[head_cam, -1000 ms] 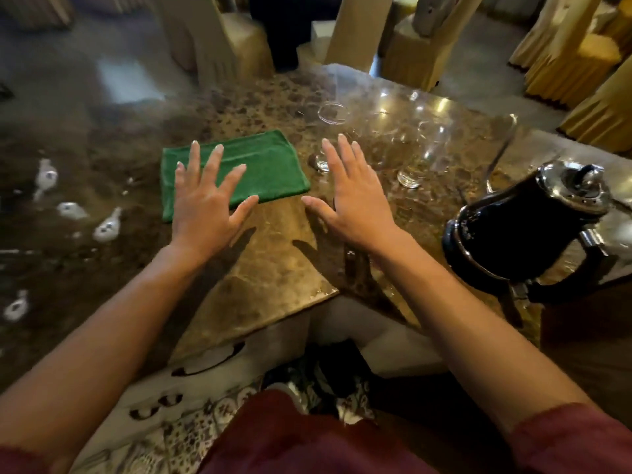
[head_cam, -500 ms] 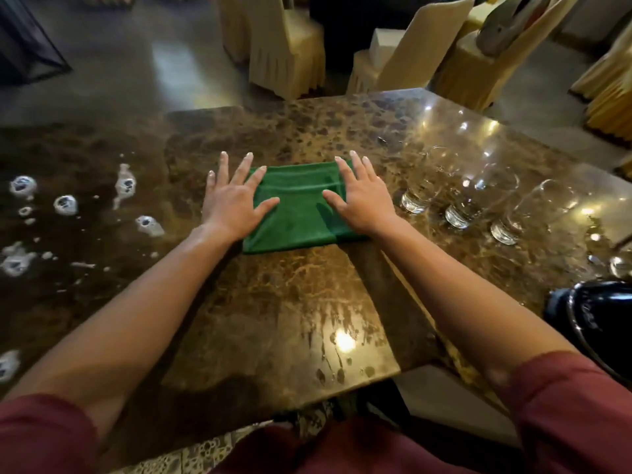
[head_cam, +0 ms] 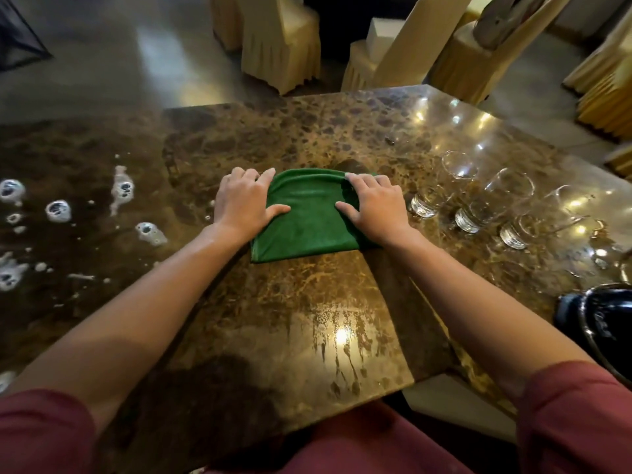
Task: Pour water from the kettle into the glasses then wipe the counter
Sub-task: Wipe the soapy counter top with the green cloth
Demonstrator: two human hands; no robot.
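A folded green cloth lies in the middle of the brown marble counter. My left hand grips its left edge and my right hand grips its right edge, fingers curled over the far fold, which is bunched up. Three clear glasses stand in a row to the right: the near-left glass, the middle glass and the right glass. The black kettle with a chrome band sits at the right edge, partly cut off.
White foamy puddles are scattered over the counter's left part. Chairs in cream covers stand beyond the far edge. The counter's near edge runs just in front of my body.
My fingers have gone from flat and spread on the cloth to curled around its far edge, bunching it. Both hands sit at the cloth's sides as before.
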